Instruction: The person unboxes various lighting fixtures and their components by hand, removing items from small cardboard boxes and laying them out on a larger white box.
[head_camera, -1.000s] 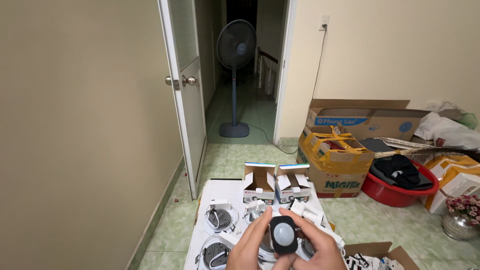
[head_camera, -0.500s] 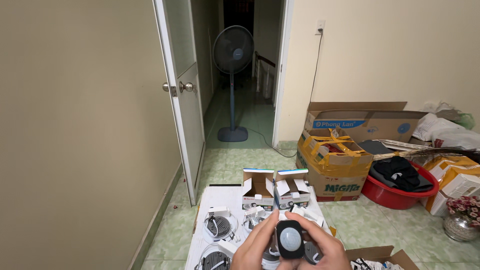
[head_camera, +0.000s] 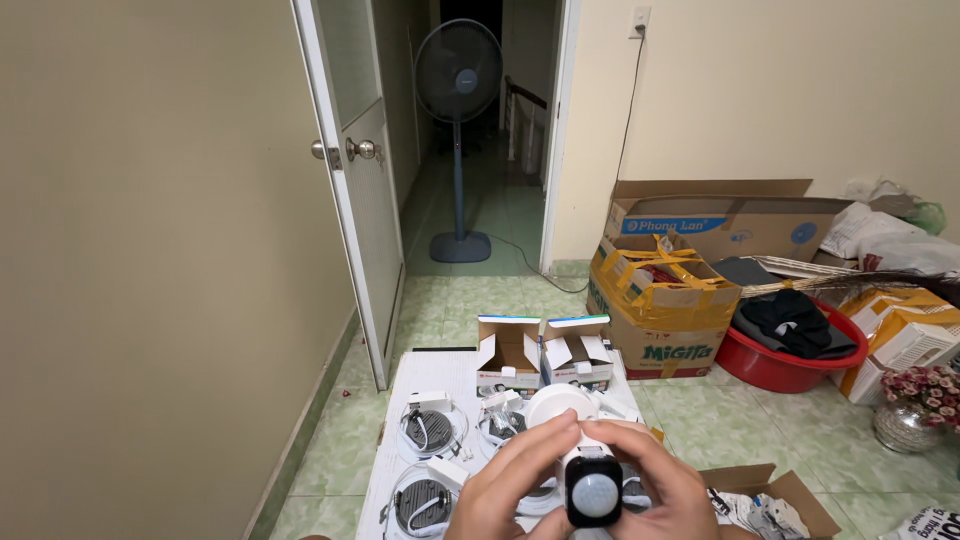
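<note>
My left hand (head_camera: 515, 485) and my right hand (head_camera: 655, 485) meet at the bottom of the view and together hold a small black device with a round pale dome (head_camera: 594, 490) on its face. My fingertips pinch its white upper part. Just beyond my hands a round white lamp fixture (head_camera: 560, 403) lies on a white board (head_camera: 440, 370) on the floor, among other round fixtures (head_camera: 428, 430) with wires. Two opened small white boxes (head_camera: 510, 350) stand at the board's far edge.
An open white door (head_camera: 355, 180) stands left, with a standing fan (head_camera: 458, 80) in the hallway behind it. Cardboard boxes (head_camera: 665, 300), a red basin (head_camera: 790, 360) of dark clothes and a flower vase (head_camera: 905, 420) crowd the right side on the green tiled floor.
The view has tilted and shifted slightly right. My hands and the black device have drifted right and sit a little lower in the frame; my grip is unchanged.
</note>
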